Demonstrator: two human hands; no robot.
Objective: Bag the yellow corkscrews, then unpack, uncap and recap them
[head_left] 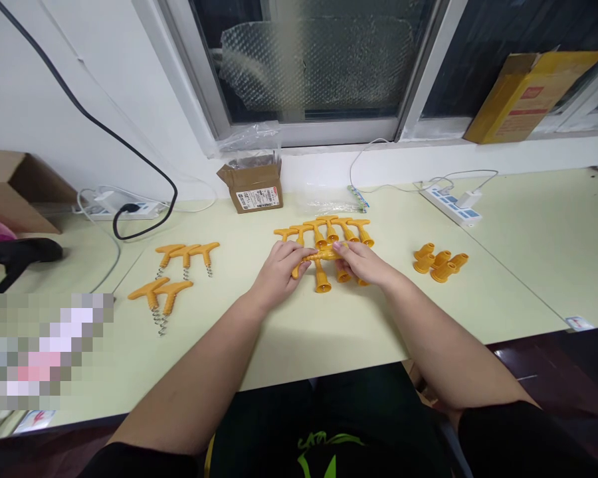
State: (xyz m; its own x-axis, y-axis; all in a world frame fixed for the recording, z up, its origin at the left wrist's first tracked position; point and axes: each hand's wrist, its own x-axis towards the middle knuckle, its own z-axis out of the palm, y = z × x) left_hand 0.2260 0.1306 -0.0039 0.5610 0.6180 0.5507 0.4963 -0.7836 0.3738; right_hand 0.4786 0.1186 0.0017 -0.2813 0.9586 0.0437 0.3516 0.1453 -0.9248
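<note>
My left hand (282, 271) is closed round the T-shaped handle of a yellow corkscrew (323, 254), held sideways above the table. My right hand (365, 264) grips the other end, where a yellow plastic sleeve appears to cover the screw; the fingers partly hide it. Just beyond my hands stand several sleeved corkscrews (331, 229) in a row, and more lie beneath, one with its flared sleeve (323, 282) toward me. At left lie several corkscrews with bare metal spirals (162, 325). Several loose yellow sleeves (441, 265) stand grouped at right.
An open small cardboard box (256, 189) and a clear plastic bag (323, 198) sit by the wall. Power strips (451, 204) with cables lie along the back. A black cable (90, 119) hangs at left, above a black object (24, 252). A larger carton (10, 179) stands behind it.
</note>
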